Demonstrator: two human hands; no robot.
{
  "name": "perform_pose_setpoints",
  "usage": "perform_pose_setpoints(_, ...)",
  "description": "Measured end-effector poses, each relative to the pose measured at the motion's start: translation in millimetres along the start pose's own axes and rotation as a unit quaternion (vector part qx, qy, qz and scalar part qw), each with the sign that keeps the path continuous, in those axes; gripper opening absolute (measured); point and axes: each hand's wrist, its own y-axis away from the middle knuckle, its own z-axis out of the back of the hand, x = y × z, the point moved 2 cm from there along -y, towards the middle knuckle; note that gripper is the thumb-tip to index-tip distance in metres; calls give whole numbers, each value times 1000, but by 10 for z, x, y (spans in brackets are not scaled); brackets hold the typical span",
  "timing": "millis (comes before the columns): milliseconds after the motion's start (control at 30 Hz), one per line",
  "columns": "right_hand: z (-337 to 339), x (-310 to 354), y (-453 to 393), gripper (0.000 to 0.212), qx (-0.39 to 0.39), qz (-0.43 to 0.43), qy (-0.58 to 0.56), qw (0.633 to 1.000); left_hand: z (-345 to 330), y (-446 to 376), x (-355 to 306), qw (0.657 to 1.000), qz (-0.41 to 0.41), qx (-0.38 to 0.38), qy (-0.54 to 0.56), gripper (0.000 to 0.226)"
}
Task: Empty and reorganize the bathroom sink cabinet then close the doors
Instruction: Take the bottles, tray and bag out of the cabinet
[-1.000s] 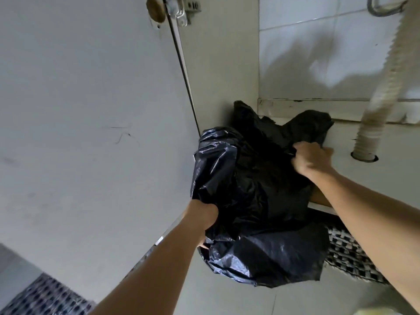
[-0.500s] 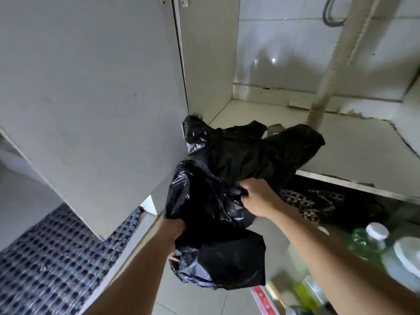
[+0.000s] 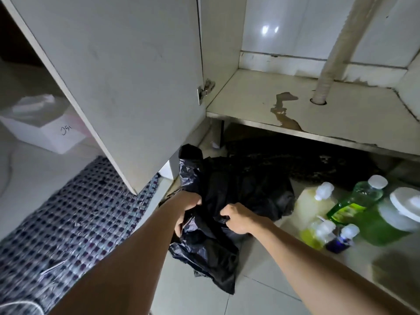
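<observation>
A crumpled black plastic bag hangs low over the tiled floor in front of the sink cabinet. My left hand grips its left side and my right hand grips a fold near its middle. The cabinet floor lies bare behind, stained brown near a white corrugated drain hose that goes through a hole. The left cabinet door stands open beside the bag.
Several bottles of yellow and green liquid and a white-lidded jar stand on the floor at the right. A checked mat covers the floor at the left. A white tissue box sits beyond the door.
Both hands have pulled the black bag out of the cabinet and down toward the floor. The view has dropped, bringing the bottles on the right into sight.
</observation>
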Motion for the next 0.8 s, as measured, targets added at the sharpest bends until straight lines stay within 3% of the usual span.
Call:
perform_pose_setpoints(67, -71, 40, 23, 31, 34, 7, -5, 999, 42, -3, 80, 999, 27, 34, -31, 66)
perform_pose_setpoints(233, -174, 112, 68, 45, 52, 38, -37, 997, 149, -50, 229, 985, 57, 58, -150, 66)
perform_pose_setpoints(433, -453, 81, 112, 60, 114, 41, -8, 993, 287, 36, 178, 898, 134, 105, -405, 72)
perform_pose_setpoints(500, -467, 121, 124, 59, 114, 63, 2, 991, 318, 119, 25, 880, 112, 137, -440, 67)
perform_pose_setpoints(667, -464, 105, 157, 50, 106, 78, 0, 991, 131, 288, -410, 889, -33, 178, -421, 50)
perform_pose_setpoints(800, -210, 64, 322, 55, 92, 59, -96, 989, -142, 246, -688, 891, -140, 185, -391, 35)
